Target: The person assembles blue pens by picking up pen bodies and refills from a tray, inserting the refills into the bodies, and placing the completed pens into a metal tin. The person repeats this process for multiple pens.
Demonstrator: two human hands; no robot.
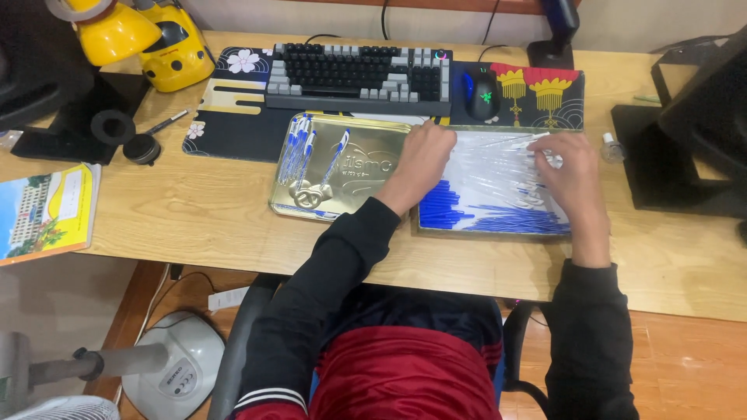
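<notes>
Two shallow trays lie side by side on the wooden desk (194,225). The right tray (486,187) is full of blue-and-clear pens. My left hand (420,159) rests on that tray's upper left corner, fingers curled; I cannot tell whether it holds a pen. My right hand (572,175) reaches into the upper right of the pens, fingers pinched around a pen (545,138). The gold metal tray (366,163) on the left holds several blue pens (299,148) laid near its left side.
A black-and-grey keyboard (358,74) and a black mouse (484,95) sit on a patterned mat behind the trays. Yellow toy figures (144,35) stand at the back left, a book (47,210) at the left edge, a black stand (685,132) at right. A fan (117,365) stands on the floor.
</notes>
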